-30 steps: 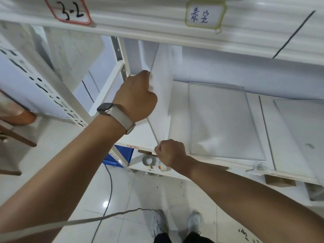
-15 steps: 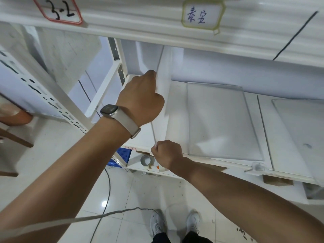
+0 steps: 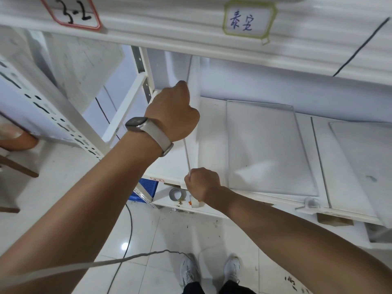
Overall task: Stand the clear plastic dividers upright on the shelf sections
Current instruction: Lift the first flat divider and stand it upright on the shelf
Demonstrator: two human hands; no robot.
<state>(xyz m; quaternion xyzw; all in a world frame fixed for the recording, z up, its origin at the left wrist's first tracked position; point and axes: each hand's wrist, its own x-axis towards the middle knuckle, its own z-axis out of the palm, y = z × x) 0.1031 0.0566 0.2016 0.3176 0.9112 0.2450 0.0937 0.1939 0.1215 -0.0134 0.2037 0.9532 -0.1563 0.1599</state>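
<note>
Head view: one clear divider point(image 3: 194, 107) stands on edge at the shelf point(image 3: 212, 132) section's left end, its long axis running front to back. The left hand point(image 3: 172, 112) is clenched on its upper edge toward the rear; the right hand point(image 3: 202, 183) grips its front bottom corner at the shelf lip. Two more dividers point(image 3: 267, 145) lie flat to the right, nearer the right hand.

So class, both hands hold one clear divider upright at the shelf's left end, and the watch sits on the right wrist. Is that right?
Not quite. The head view shows the watch on the left wrist, not the right. The rest holds: the left hand and the right hand both grip one clear divider standing upright at the left end of the shelf.
</note>
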